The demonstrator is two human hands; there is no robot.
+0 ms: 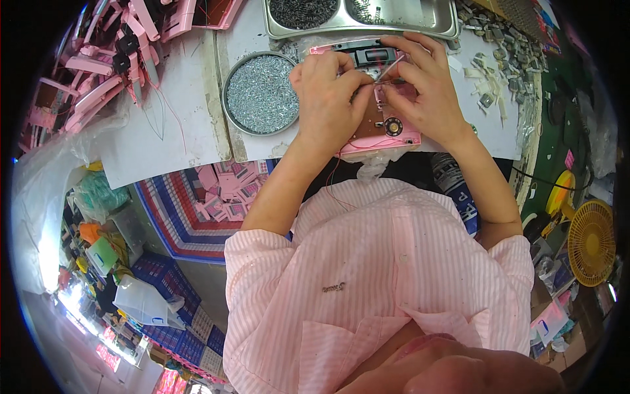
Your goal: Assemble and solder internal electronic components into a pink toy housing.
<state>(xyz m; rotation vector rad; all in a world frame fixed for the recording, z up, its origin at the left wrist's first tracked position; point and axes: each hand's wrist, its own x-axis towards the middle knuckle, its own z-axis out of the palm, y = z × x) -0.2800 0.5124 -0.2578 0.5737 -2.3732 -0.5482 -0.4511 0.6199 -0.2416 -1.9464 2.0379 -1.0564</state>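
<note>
We see a pink plastic casing [384,134] lying at the near edge of the worktop [190,98], its open side up, with a brown board and a small round part showing inside. Our left hand [326,98] rests on the casing's left half, fingers curled down onto it and pinching something small – what exactly, we cannot tell. Our right hand [426,88] grips the casing's right half, thumb and forefinger closed near a thin red wire [390,67] that runs between the two hands. Just left of the casing sits a round metal dish [260,94] full of small silvery screws. Along the far edge stands a steel tray [361,16] with dark little parts – and at the far left corner lies a heap of pink parts [98,65].
</note>
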